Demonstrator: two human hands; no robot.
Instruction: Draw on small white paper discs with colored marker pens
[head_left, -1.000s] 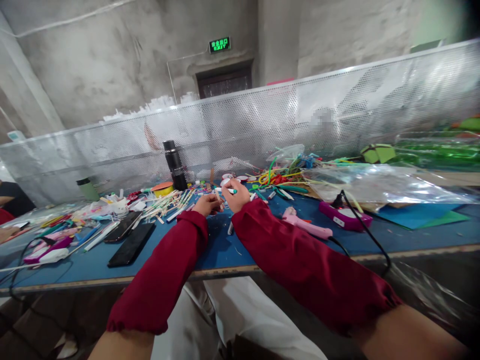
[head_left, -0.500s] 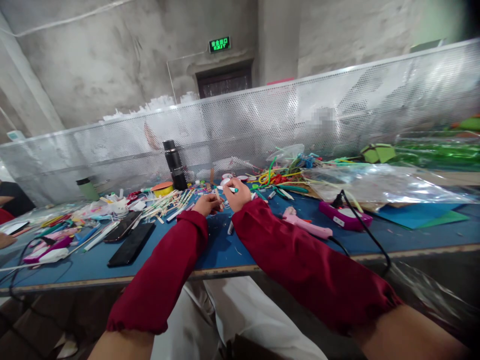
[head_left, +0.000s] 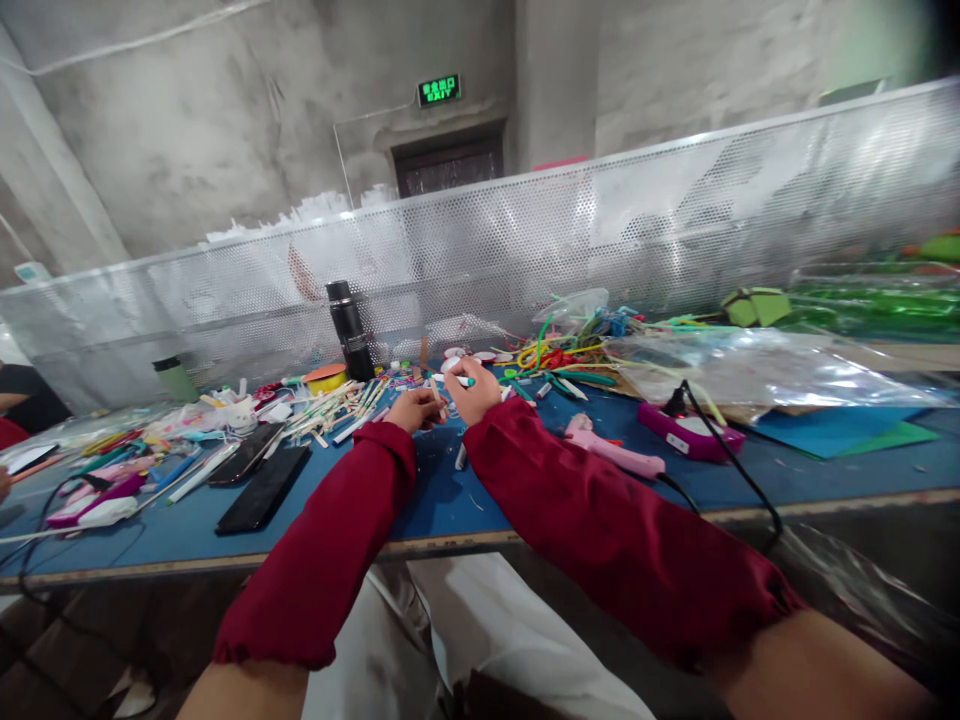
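Note:
My right hand [head_left: 478, 394] is closed around a white marker [head_left: 464, 381] with a teal end, held like a pen. Close beside it, my left hand [head_left: 415, 410] pinches a small pale wooden stick [head_left: 439, 398], which stands tilted between its fingertips. The marker's tip is near the stick, but I cannot tell whether they touch. On the blue table below my right hand lies a short pale pen-like piece [head_left: 460, 457]. Left of my left hand are scattered wooden sticks [head_left: 349, 403].
Two black phones [head_left: 262, 490] lie on the left. A black thermos [head_left: 349, 330] stands at the back. To the right are a pink glue gun [head_left: 611, 449], a purple power strip [head_left: 690, 430] with a cord, and plastic film [head_left: 780, 365]. A perforated metal screen [head_left: 480, 260] runs behind.
My hands stay almost in place, with the marker shifting very slightly by the stick. At the far left edge, another person's hand has mostly slipped out of view.

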